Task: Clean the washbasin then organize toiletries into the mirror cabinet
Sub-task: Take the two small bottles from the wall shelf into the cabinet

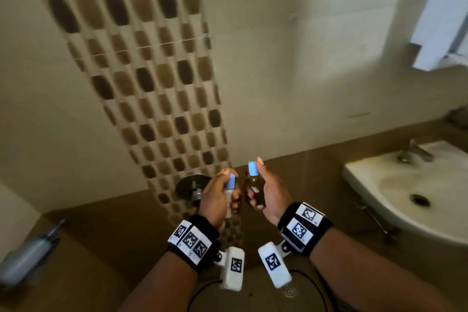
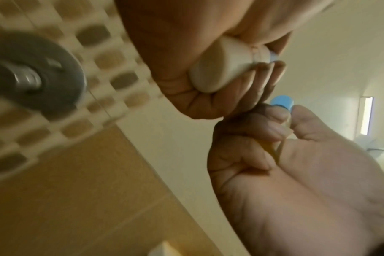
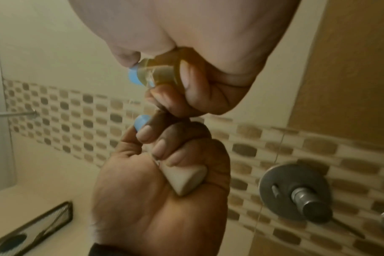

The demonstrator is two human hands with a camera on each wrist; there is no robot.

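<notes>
My left hand [image 1: 220, 197] grips a small white bottle [image 1: 228, 196] with a blue cap, held upright; its base shows in the left wrist view [image 2: 217, 71] and in the right wrist view [image 3: 184, 178]. My right hand [image 1: 268, 192] grips a small amber bottle [image 1: 254, 186], also blue-capped and seen close up as the amber bottle [image 3: 162, 71]. The two hands are side by side and almost touching, in front of the tiled wall. The white washbasin [image 1: 379, 177] is off to the right. The mirror cabinet [image 1: 440, 20] hangs above it at the top right edge.
A metal tap [image 1: 415, 153] stands on the basin's back rim. A round metal wall valve [image 1: 190, 185] sits just behind my left hand. A grey spray bottle [image 1: 25, 258] is at the lower left. A floor drain [image 1: 290, 291] lies below my wrists.
</notes>
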